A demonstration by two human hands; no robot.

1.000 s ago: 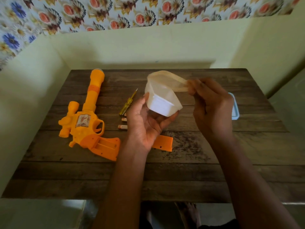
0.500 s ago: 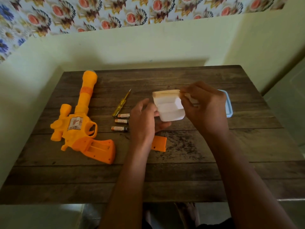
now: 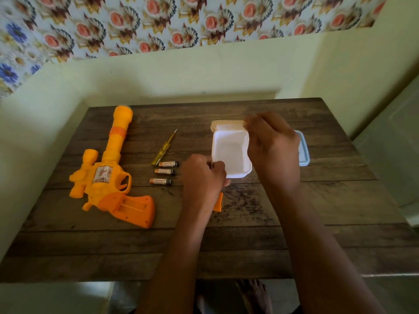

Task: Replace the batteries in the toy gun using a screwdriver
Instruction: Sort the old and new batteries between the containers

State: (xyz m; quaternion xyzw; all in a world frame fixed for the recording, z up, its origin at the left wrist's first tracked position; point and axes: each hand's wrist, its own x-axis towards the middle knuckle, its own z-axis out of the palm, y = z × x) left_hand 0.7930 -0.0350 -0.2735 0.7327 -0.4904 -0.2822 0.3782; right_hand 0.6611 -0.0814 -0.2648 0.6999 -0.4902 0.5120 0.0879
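Tub (image 3: 230, 152) lowered | left hand (image 3: 203, 175) grip seemingly on corner | batteries (image 3: 164, 171) just left

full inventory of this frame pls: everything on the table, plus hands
toy gun: 1, orange, table left, grip compartment open
screwdriver: 1, yellow handle, right of gun barrel
batteries: 3, orange and black, stacked column by screwdriver handle
battery cover: 1, orange, mostly hidden under left wrist
white container: 1, white, table centre, open
cream flap: 1, cream, along container's far rim
blue lid: 1, pale blue, behind right hand
table: 1, dark wood
wallpaper: floral, above pale green wall
foot: 1, below table's near edge
left hand: grips container's near-left corner
right hand: pinches flap's right end
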